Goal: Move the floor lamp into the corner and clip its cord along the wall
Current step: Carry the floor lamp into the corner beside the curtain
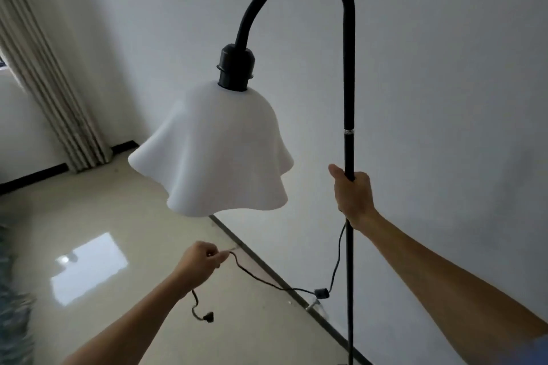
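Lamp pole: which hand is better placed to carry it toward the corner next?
Right. The right hand is closed around the lamp pole, while the left hand only pinches the cord.

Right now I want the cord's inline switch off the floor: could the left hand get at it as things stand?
Probably yes, but not at once. The left hand is shut on the cord, and the inline switch lies further along it by the pole, with nothing between. Drawing in cord should bring it up.
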`<state>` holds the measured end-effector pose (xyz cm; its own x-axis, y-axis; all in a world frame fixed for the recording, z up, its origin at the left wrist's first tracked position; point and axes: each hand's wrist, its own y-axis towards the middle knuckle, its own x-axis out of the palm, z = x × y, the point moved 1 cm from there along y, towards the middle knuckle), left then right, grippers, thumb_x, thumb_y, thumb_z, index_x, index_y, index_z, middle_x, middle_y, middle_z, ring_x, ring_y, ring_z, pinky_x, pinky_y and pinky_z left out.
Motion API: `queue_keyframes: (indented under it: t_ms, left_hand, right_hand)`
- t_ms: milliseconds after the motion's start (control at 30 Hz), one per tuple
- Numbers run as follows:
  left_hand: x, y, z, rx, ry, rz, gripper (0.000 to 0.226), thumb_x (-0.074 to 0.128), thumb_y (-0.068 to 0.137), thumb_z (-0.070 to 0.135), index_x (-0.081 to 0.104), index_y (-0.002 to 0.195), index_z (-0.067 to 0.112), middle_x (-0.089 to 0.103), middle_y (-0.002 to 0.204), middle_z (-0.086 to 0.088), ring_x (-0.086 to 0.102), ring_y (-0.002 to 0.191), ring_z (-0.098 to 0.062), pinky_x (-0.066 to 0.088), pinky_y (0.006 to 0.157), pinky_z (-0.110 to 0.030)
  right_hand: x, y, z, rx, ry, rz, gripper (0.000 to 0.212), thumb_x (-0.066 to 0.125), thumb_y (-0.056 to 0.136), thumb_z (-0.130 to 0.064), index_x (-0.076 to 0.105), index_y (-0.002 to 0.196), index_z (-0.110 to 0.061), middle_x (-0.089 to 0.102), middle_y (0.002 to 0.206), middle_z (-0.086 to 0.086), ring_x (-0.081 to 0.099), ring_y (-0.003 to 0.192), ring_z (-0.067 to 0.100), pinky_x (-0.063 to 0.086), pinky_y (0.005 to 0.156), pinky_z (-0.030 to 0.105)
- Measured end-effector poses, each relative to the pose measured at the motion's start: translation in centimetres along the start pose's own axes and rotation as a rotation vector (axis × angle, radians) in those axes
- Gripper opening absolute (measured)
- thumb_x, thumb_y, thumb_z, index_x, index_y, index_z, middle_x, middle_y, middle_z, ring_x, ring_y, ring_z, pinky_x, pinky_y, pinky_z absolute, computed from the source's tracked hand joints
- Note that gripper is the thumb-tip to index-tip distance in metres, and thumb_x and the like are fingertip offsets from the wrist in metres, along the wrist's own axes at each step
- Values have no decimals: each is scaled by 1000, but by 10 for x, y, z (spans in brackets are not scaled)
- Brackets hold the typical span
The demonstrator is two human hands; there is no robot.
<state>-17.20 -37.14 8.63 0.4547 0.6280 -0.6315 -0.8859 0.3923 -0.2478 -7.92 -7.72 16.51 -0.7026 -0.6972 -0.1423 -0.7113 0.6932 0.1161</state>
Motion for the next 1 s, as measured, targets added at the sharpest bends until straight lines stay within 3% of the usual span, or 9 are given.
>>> queue_keyframes:
  t_ms: [500, 767, 1000]
  left_hand:
    - [-230, 131, -125, -125, -48, 206, 40, 62, 89, 27, 53, 52, 13, 38, 41, 6, 32, 38, -8, 25, 41, -23]
    - [-338, 250, -195, -247, -58, 391, 43, 67, 84, 33, 54, 45, 19, 44, 28, 8, 35, 34, -4, 27, 40, -23]
    - [-427, 333, -228, -306, -59, 493, 42, 67, 85, 29, 55, 48, 15, 41, 36, 8, 36, 35, -9, 28, 43, -25]
  right_hand:
    - [347, 116, -69, -71, 103, -137, 48, 56, 81, -40, 22, 51, -24, 24, 50, 2, 22, 43, 17, 21, 45, 31]
    - [539, 213, -88, -107, 183, -283, 50, 55, 80, -47, 22, 52, -23, 25, 48, 2, 23, 42, 18, 23, 45, 30]
    - [691, 288, -109, -113, 204, -407, 50, 54, 79, -48, 22, 52, -22, 24, 49, 3, 23, 44, 18, 23, 46, 31]
